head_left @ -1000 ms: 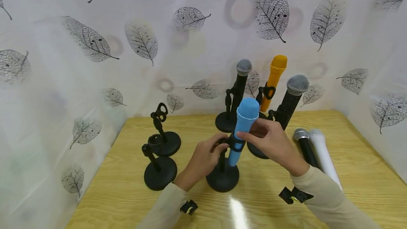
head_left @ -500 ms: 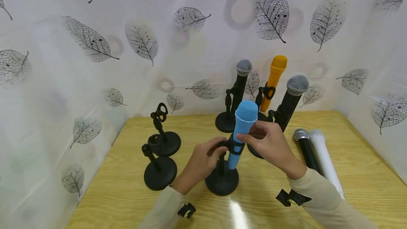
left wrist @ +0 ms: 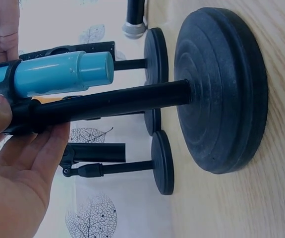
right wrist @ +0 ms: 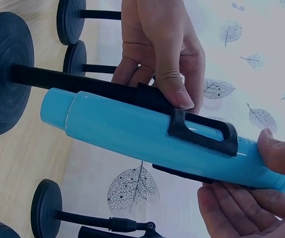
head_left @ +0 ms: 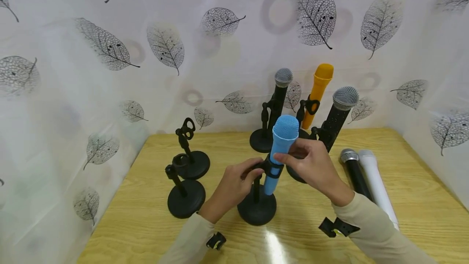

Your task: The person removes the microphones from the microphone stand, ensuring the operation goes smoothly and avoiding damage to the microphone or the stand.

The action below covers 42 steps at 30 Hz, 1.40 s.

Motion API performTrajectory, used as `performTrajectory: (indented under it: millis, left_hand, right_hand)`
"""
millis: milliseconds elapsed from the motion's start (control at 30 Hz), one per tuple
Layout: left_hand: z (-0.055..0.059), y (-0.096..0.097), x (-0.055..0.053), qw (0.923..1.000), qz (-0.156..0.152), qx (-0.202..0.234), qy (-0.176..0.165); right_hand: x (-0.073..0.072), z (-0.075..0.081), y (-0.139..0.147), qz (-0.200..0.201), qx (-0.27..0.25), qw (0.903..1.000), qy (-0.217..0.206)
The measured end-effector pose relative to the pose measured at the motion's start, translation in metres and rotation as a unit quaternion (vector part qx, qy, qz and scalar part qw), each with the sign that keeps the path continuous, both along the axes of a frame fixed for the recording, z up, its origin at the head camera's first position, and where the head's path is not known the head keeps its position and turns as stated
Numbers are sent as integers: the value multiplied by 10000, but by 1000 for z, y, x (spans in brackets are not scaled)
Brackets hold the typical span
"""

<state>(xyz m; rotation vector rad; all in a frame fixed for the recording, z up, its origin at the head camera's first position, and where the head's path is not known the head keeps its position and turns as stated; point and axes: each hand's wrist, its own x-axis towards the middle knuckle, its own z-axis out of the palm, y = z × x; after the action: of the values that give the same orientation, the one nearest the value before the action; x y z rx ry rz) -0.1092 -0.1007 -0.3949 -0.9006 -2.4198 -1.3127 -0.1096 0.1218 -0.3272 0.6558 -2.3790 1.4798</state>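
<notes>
A blue microphone (head_left: 281, 141) sits tilted in the clip of a black desk microphone stand (head_left: 257, 207), its lower end poking out below the clip. My left hand (head_left: 236, 184) pinches the stand at the clip joint, thumb on the near side. With thumb and fingers, my right hand (head_left: 313, 166) grips the blue microphone just under its head. In the right wrist view the clip (right wrist: 204, 133) wraps round the microphone's body. The left wrist view shows the microphone's tail (left wrist: 63, 74) beside the stand's pole.
Two bare stands (head_left: 186, 199) are on the left. Behind stand a black microphone (head_left: 278, 97), an orange microphone (head_left: 316, 93) and a speckled black microphone (head_left: 333, 121), all in stands. A black microphone (head_left: 357, 174) and a white one (head_left: 377, 186) lie at the right.
The blue microphone has slid slightly down through the clip since a second ago, with the right hand moving down along with it. The stand has shifted slightly toward me.
</notes>
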Motion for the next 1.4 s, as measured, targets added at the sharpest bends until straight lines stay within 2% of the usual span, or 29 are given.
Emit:
performTrajectory:
  millis: [433, 567, 667, 800, 867, 1100, 1400]
  left_hand:
    - [2, 1, 1, 9996, -58, -62, 256]
    - [4, 5, 2, 9970, 106, -194, 740]
    - [4, 7, 2, 9912, 220, -137, 1302]
    - [-1, 8, 0, 9822, 169, 14, 1871]
    - [-4, 7, -2, 9793, 93, 36, 2019]
    - [-8, 5, -4, 9764, -68, 83, 2158]
    - [-6, 5, -2, 9761, -52, 24, 2171]
  right_hand:
    - [-1, -1, 0, -42, -39, 10000, 56]
    - [-2, -3, 0, -29, -104, 9999, 130]
    - [-2, -5, 0, -21, -166, 9998, 118]
    - [-2, -5, 0, 48, -236, 9997, 86]
    - [-3, -5, 0, 76, -251, 9996, 107]
    - [-3, -2, 0, 28, -146, 9999, 73]
    - [-2, 0, -1, 38, -87, 9999, 40]
